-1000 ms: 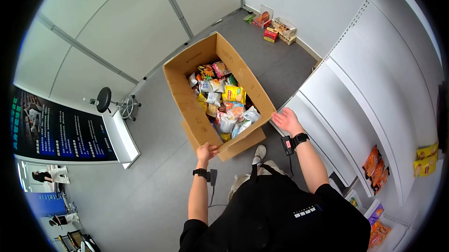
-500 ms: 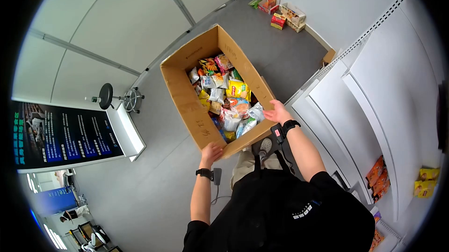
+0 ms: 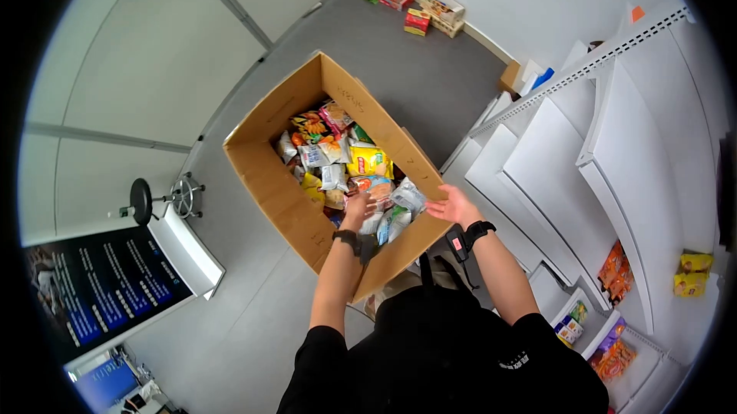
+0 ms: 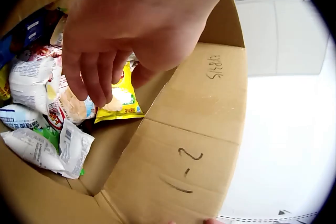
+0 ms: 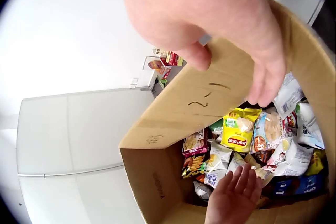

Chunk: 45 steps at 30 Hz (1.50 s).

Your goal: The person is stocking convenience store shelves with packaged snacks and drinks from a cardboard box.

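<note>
Left hand (image 3: 358, 211) has left the box rim (image 3: 391, 262) and hangs over the bags (image 3: 335, 177), fingers loose; right hand (image 3: 454, 207), fingers extended, is beside it.

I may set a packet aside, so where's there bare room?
Bare floor separates the carton from the red box and from the stool. Inside, a gap shows between the yellow bag, a white packet and the marked side; elsewhere packets overlap.

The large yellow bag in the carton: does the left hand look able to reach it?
Probably yes: the left hand is open inside the carton, and nothing seems to cover the yellow bag.
</note>
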Available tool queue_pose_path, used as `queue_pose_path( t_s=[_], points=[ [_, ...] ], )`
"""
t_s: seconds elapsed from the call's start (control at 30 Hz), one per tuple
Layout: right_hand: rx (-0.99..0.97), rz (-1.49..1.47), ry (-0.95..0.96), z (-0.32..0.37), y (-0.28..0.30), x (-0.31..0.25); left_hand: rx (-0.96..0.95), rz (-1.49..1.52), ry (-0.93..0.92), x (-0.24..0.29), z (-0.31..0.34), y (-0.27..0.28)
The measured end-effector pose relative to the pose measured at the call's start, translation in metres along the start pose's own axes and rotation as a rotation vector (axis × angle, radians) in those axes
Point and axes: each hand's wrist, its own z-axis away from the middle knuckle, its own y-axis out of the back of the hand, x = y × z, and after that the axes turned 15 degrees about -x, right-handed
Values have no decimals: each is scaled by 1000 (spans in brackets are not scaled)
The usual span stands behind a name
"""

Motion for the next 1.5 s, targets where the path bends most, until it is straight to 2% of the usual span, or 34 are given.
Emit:
queue_pose_path(
  t_s=[0.07, 0.33, 0.43, 0.53, 0.57, 0.67, 0.8, 0.93, 0.97, 1.07, 1.13, 1.2, 1.27, 1.3, 1.37, 1.5],
  points=[
    [74, -35, 18, 0, -6, -1, 20, -63, 7, 12, -30, 4],
    [38, -63, 53, 9, -10, -5, -29, -309, -44, 29, -134, 19],
    [100, -90, 77, 8, -9, -6, -30, -358, -220, 9, -193, 30],
    [108, -94, 80, 10, -12, -7, -3, -656, -308, -11, -254, 46],
    [100, -88, 78, 13, -14, -9, -19, -538, -136, 29, -209, 16],
    [74, -70, 107, 18, -17, -9, -26, -743, -125, 28, -243, 20],
    [71, -46, 115, 15, -12, -9, 101, -935, -128, 39, -221, 13],
    [76, -28, 113, 21, -18, -12, 260, -902, -227, 29, -196, 23],
    [66, -30, 114, 21, -18, -12, 312, -963, -389, 23, -190, 26],
    [-16, -56, 118, 19, -8, -11, 176, -710, -291, 15, -167, 43],
    [-52, -77, 113, 14, -5, -4, 49, -494, -355, 12, -146, 48],
    [-39, -84, 100, 15, -6, -3, -64, -399, -339, 29, -98, 28],
    [-48, -64, 113, 19, -7, 1, -119, -279, -334, 32, -63, 17],
    [-44, -59, 124, 21, -8, 2, -132, -346, -364, 31, -51, 14],
    [-15, -91, 141, 23, -11, 6, -120, -296, -433, 37, -9, -6],
    [-177, -17, 234, 48, -4, 20, -145, -201, -441, 54, 88, -59]
  ],
)
